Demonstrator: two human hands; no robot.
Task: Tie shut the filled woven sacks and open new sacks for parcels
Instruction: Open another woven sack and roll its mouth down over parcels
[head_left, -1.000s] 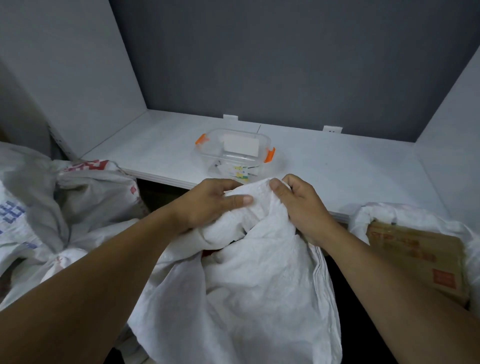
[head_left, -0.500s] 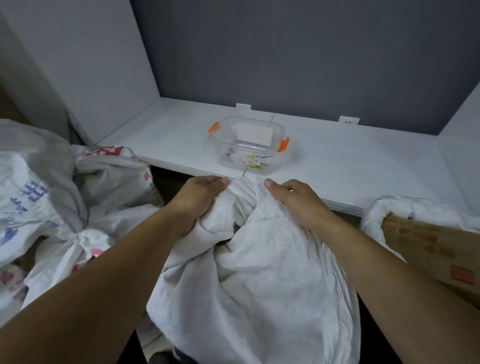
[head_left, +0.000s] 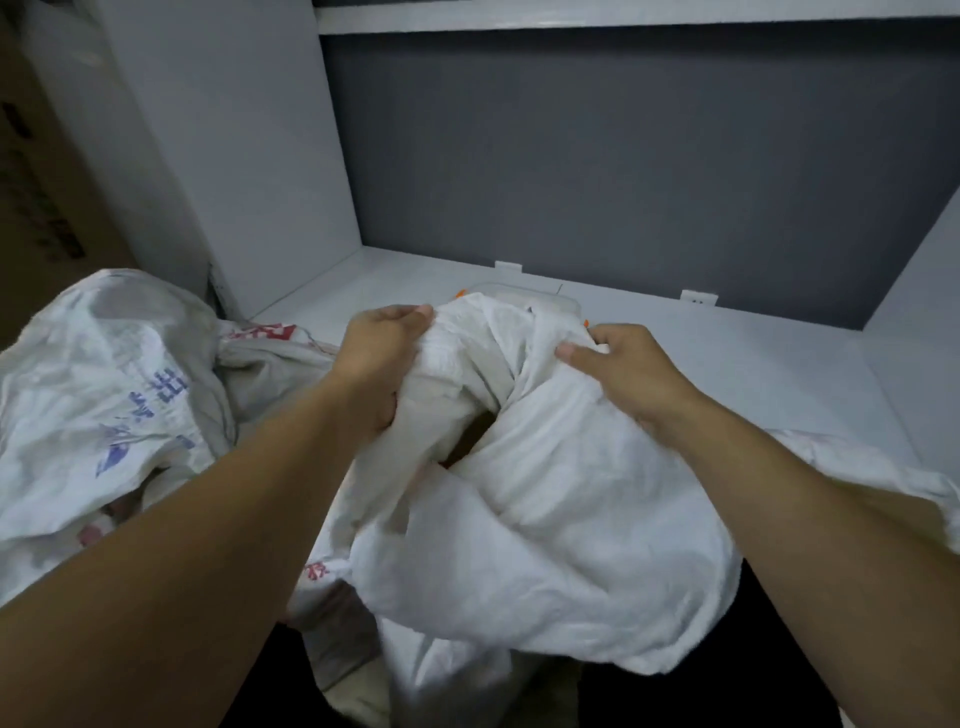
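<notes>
A white woven sack (head_left: 561, 525) hangs in front of me, its mouth bunched up near the shelf edge. My left hand (head_left: 376, 358) grips the left fold of the mouth, fingers curled over the cloth. My right hand (head_left: 618, 371) grips the right fold, thumb pressed on the fabric. Between the two folds a small dark gap (head_left: 475, 434) shows something brown inside. The sack's lower part drops out of view between my forearms.
A printed woven sack (head_left: 109, 400) with blue and red marks lies at the left. A clear plastic box (head_left: 524, 296) with orange clips stands on the white shelf (head_left: 753, 374), mostly hidden behind the sack. More white sack cloth (head_left: 883, 467) lies at the right.
Both hands have lifted the sack's mouth higher and pulled it apart, so it now covers most of the plastic box. The view has tilted up and the cardboard box at the right is hidden.
</notes>
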